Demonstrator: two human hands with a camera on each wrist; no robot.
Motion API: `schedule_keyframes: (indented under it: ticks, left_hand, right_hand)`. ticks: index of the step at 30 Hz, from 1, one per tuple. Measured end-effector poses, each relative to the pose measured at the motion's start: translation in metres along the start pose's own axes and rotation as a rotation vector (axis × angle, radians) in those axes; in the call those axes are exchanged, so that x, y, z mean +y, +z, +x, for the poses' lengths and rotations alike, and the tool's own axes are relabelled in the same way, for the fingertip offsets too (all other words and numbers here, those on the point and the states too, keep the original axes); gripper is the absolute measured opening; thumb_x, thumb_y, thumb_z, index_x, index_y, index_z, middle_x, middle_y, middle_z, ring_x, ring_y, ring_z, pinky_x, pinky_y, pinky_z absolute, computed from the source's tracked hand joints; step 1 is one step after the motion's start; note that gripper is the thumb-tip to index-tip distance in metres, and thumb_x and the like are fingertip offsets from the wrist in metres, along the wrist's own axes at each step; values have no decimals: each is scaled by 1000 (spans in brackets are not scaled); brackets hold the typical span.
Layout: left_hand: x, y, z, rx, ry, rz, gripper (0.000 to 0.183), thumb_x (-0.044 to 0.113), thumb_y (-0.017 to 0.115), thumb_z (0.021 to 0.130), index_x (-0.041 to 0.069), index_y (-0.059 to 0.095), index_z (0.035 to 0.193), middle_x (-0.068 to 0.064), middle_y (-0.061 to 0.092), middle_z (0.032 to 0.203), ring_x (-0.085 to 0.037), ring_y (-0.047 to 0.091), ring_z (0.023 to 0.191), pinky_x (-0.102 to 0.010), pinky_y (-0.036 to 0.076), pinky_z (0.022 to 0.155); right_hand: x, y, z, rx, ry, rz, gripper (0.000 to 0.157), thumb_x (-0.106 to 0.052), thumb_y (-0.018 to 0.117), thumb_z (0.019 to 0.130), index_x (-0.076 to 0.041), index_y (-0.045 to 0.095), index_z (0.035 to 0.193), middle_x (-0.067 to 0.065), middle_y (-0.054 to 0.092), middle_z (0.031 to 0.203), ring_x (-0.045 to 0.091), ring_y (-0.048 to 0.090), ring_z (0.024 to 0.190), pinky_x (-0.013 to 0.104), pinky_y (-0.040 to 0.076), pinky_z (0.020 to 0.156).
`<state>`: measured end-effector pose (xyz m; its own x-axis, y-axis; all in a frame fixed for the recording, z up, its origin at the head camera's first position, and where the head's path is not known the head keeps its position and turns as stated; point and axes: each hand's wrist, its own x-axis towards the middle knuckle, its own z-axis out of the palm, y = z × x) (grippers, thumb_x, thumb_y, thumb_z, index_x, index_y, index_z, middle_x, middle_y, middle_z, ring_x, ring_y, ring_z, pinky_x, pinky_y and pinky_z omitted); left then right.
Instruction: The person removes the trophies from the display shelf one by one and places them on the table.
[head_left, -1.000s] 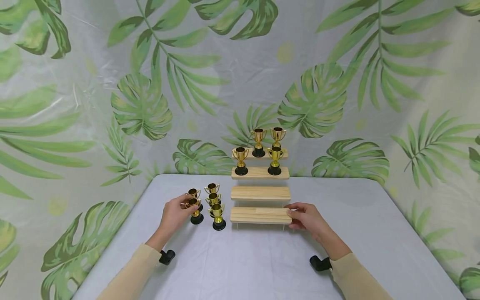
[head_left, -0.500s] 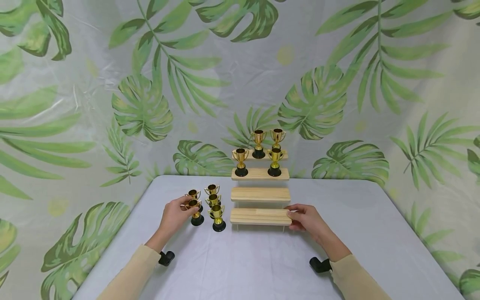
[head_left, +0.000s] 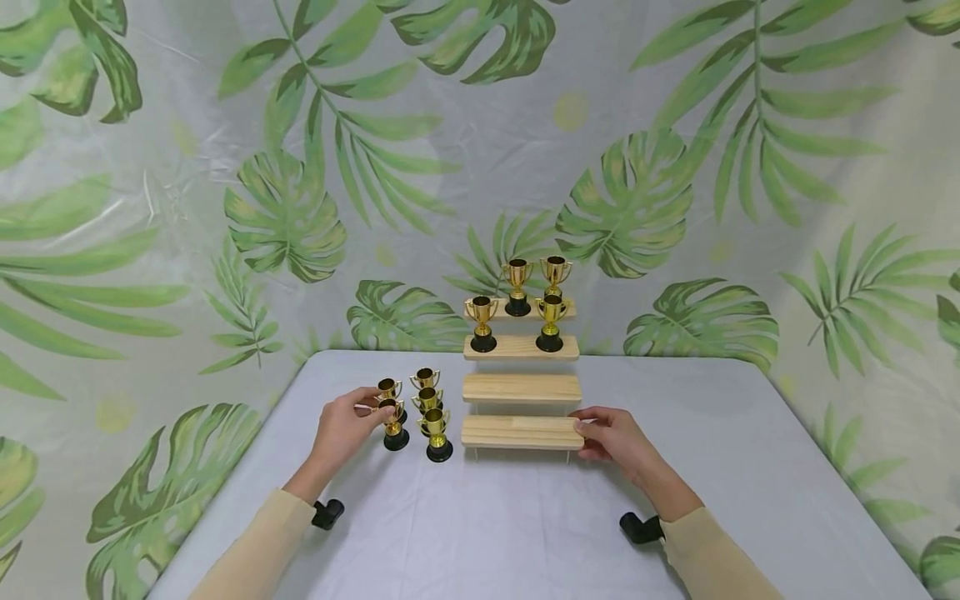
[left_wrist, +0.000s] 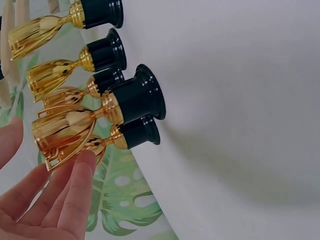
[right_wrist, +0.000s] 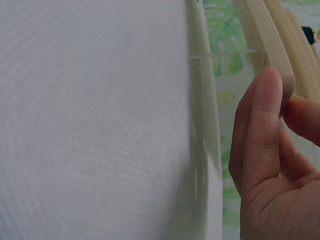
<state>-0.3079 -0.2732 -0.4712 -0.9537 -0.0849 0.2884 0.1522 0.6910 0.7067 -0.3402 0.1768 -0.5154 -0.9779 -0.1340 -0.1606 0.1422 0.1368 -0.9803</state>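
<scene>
My left hand [head_left: 348, 427] is at the left cluster of small gold trophies on black bases. Its fingertips are right at the handle of the nearest left trophy [left_wrist: 67, 127], while the thumb [left_wrist: 9, 142] stands apart from the cup. That trophy is upright on the table, with another trophy [head_left: 389, 388] behind it. Beside them runs a row of three more, the front trophy [head_left: 434, 423] closest to me. My right hand [head_left: 617, 442] pinches the right end of the lowest board of a wooden tiered display stand [head_left: 521, 431], thumb above and fingers below.
Two trophies stand on the stand's top tier, one of them the left trophy [head_left: 517, 279]. The second tier bears two more, including a trophy [head_left: 482, 321] at its left end. A white-covered table [head_left: 480, 533] lies beneath, with a leaf-patterned curtain [head_left: 480, 125] behind.
My left hand has shifted slightly left, its fingers loosening from the nearest left trophy. My right hand keeps its place on the stand.
</scene>
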Motion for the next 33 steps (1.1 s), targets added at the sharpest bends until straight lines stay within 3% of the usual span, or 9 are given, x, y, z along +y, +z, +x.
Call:
schedule_keyframes:
  ticks: [9,19,33]
  left_hand:
    - [13,-19,1,18,12,-19,43,32,77,91,10,69,127,-8,72,108,-27,71,99,-43,59,80]
    - [38,-35,11,45,84,-34,41,34,77,92,14,69,127,-7,71,108,-26,70,101,-44,58,82]
    - [83,-35,38,-10,145,-76,43,35,74,93,17,66,131,-4,68,114,-22,68,105,-39,58,85]
  right_hand:
    - [-3,2,-1,4,-25,-26,33,-10,67,98,5,63,127,18,62,100,18,64,66,31,60,62]
    - [-7,1,-3,7,-47,-84,32,-11,67,99,5,64,126,17,63,99,18,64,69,34,61,65]
    - [-7,2,-3,-5,-25,-91,33,-13,65,99,4,62,128,17,64,103,21,65,71,35,61,65]
